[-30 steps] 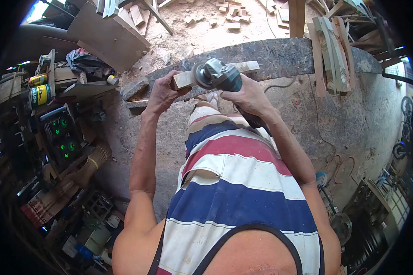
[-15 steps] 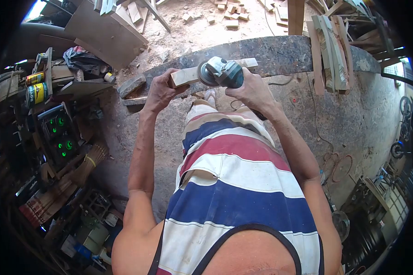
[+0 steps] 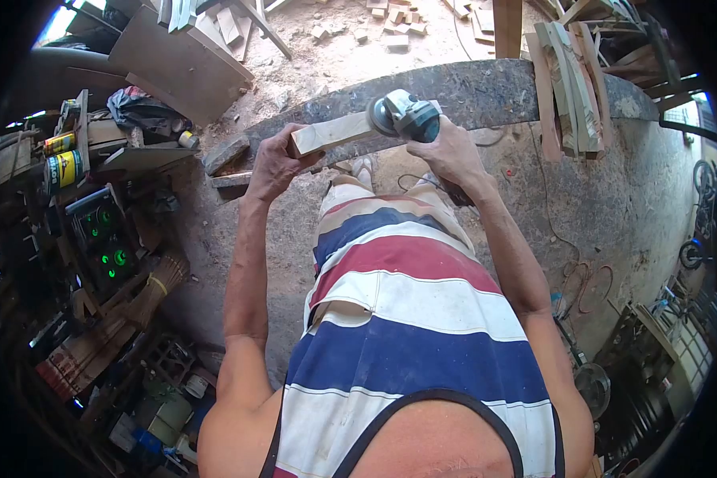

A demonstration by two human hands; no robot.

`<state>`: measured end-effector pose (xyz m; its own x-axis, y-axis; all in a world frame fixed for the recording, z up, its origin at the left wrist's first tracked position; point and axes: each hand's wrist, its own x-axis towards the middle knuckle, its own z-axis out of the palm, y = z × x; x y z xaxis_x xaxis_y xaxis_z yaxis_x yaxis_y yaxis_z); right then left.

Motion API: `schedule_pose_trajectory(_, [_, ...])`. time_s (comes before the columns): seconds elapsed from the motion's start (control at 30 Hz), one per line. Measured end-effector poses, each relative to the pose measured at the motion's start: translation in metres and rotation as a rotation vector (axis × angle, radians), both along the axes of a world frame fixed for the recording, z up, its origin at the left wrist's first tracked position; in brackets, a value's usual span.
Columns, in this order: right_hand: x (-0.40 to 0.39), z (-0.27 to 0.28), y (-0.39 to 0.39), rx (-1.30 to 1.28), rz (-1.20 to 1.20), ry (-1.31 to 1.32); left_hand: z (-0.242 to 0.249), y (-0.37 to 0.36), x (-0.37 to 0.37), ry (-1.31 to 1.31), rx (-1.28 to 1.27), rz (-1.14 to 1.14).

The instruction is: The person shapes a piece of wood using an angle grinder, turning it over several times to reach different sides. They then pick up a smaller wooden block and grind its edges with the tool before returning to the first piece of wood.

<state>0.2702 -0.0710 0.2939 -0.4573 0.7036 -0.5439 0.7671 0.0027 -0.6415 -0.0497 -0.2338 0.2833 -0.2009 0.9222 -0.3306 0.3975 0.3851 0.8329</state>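
Observation:
My left hand (image 3: 276,167) is closed around the near left end of a pale wooden block (image 3: 334,134), which lies along the edge of the dark, worn bench (image 3: 478,89). In my right hand (image 3: 454,151) is an angle grinder (image 3: 410,115), gripped by its body. The grinder's round disc (image 3: 382,116) is over the right part of the block and appears to touch its top face. The grinder hides most of the block's far right end.
Several curved wooden pieces (image 3: 570,88) hang over the bench at right. Wood offcuts (image 3: 398,28) litter the floor beyond. A yellow-labelled can (image 3: 65,169) stands on the left shelf. A cord (image 3: 550,199) trails across the floor at right.
My right hand has slid the grinder to the right along the block, baring more of its top face. My left hand keeps its grip on the left end.

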Motion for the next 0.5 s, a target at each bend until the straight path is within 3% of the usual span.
schedule_pose_trajectory(0.23, [-0.032,0.012,-0.023,-0.028,0.040,0.261,0.005,0.003,0.003,0.048,-0.020,-0.013])
schedule_pose_trajectory(0.5, [-0.028,0.008,-0.010,0.008,0.104,0.057,0.001,0.004,0.000,0.073,-0.017,-0.022])
